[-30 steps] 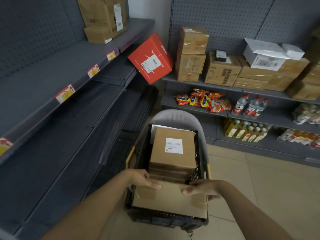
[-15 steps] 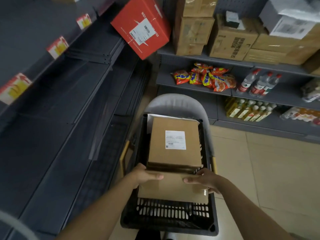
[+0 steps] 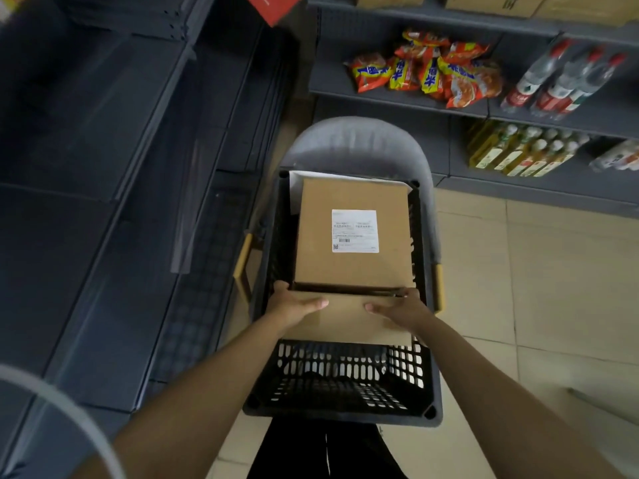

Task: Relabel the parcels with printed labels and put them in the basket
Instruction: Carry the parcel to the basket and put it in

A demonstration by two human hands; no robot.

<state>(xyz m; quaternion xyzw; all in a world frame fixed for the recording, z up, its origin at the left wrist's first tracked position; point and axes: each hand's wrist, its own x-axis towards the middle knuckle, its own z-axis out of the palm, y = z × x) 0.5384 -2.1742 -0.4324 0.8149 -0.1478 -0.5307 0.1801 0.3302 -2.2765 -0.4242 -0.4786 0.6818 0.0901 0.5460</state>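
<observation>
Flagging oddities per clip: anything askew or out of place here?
Yes: the black basket sits on a grey chair, not the floor. Behind the labelled parcel, a white parcel pokes out unevenly.

The label (image 3: 355, 230) print is too small to read; the red box (image 3: 275, 6) is cut off at the top edge.

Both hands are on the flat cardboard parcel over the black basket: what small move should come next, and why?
Probably lower it into the basket and let go. The left hand and right hand hold the plain parcel above the open near end, against the labelled box.
</observation>
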